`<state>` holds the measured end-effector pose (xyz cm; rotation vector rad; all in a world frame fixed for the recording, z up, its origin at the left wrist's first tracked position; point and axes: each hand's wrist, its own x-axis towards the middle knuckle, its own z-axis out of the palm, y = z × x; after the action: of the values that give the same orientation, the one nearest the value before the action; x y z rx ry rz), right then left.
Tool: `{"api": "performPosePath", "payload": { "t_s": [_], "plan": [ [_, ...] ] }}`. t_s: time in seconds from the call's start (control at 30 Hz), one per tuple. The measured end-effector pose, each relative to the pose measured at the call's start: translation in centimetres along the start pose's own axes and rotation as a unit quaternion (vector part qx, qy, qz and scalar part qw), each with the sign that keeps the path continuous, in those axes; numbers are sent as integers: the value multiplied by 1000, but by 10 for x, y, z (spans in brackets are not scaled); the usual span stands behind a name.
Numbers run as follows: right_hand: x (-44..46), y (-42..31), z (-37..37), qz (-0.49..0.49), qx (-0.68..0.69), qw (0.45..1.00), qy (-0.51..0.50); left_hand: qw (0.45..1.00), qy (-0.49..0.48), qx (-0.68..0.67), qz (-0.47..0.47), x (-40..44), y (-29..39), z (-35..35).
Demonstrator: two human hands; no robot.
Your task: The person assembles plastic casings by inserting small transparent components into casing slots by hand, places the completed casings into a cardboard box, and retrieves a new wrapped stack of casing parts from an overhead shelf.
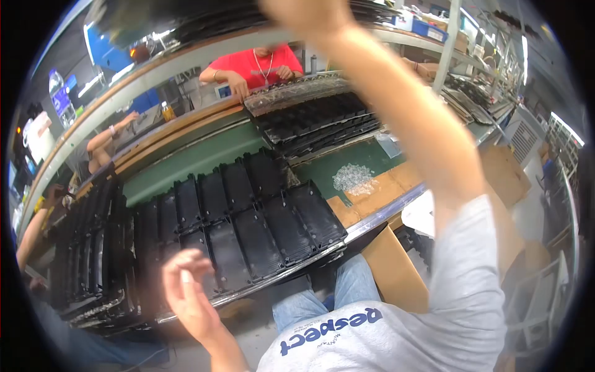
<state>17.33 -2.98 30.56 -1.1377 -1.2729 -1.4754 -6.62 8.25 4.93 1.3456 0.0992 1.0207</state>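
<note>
My left hand (187, 290) is raised over the near edge of a black compartmented tray (238, 240). Its fingers are slightly blurred, loosely curled and apart, with nothing visible in them. My right arm reaches up and forward, and my right hand (312, 17) is at the top edge of the view. It is beside a stack of dark, flat pieces (217, 22) on the overhead shelf. The fingers of that hand are cut off or blurred, so any grip is hidden.
More black trays (87, 248) are stacked at the left, others (316, 121) across the green bench (204, 152). Small clear pieces (353, 178) lie in a pile near brown cardboard (393, 188). A person in red (251, 68) works opposite; another person's arm (105, 139) shows left.
</note>
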Motion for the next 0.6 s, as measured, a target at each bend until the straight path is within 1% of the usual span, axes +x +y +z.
{"api": "performPosePath", "payload": {
  "t_s": [0.03,0.07,0.13,0.17,0.2,0.23,0.27,0.3,0.33,0.37,0.4,0.43,0.47,0.5,0.53,0.57,0.6],
  "plan": [
    [-6,-13,5,-23,-27,999,-4,998,-31,-2,51,17,9,7],
    [-14,-25,10,-45,-53,998,-8,995,-34,-35,89,33,22,24],
    [-36,-40,21,-31,26,999,26,980,-47,-106,159,67,46,60],
    [-42,-47,25,-35,26,998,36,970,-57,-143,191,82,54,74],
    [-47,-54,29,-38,43,996,67,968,-60,-139,200,95,60,82],
    [-51,-60,31,-43,59,993,96,954,-84,-213,193,109,65,86],
    [-57,-66,31,-49,60,992,103,934,-107,-286,184,119,71,90],
    [-62,-72,31,-46,66,993,82,932,-111,-286,192,127,76,94],
    [-68,-76,30,-41,71,995,60,938,-62,-292,178,133,80,98],
    [-72,-76,28,-45,71,994,63,940,-12,-298,164,138,83,102],
    [-77,-76,25,-80,79,993,29,940,38,-304,147,142,86,103],
    [-81,-76,22,-111,88,990,-7,940,38,-304,147,149,86,99],
    [-88,-76,19,-141,97,984,-43,948,45,-292,116,158,86,90],
    [-97,-77,14,-139,99,984,-44,955,53,-279,85,165,84,80],
    [-106,-78,6,-145,124,979,-75,961,62,-265,52,167,83,76],
    [-115,-80,-4,-149,149,972,-105,962,64,-260,49,163,81,77],
    [-124,-83,-16,-153,175,963,-134,960,90,-255,73,157,80,80]
  ]
}}
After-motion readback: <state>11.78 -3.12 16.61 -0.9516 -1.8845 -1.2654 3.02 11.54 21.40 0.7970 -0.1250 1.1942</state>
